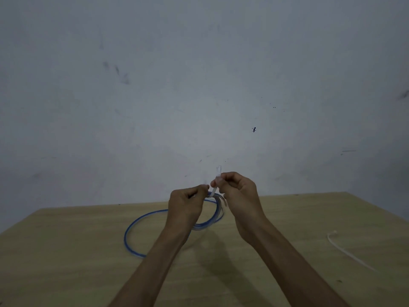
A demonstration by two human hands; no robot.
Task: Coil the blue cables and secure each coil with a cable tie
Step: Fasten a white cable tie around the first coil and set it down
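A blue cable (pixel 132 227) lies in a wide loop on the left-centre part of the wooden surface (pixel 66 262), its near arc curving back toward the left forearm and its far arc running behind the left hand (pixel 184 206). That hand is raised above the far part of the surface, curled in on itself, with its fingers (pixel 202 189) pinched together around the top of a smaller blue coil (pixel 218 214) made of several turns held side by side. The coil hangs down from the fingers, tilted, its lower edge close to or touching the surface; blur keeps me from telling which. Just to the right, the right hand (pixel 238 191) meets the left one almost fingertip to fingertip. Its fingers are closed tightly on a pale, translucent cable tie (pixel 215 185), which passes around the gathered turns at the top of the coil and sticks up a little way above the fingers against the grey wall (pixel 199 85). Well apart, near the right edge of the surface, a second cable tie (pixel 347 251) lies flat and loose, curving from its head toward the near right corner.
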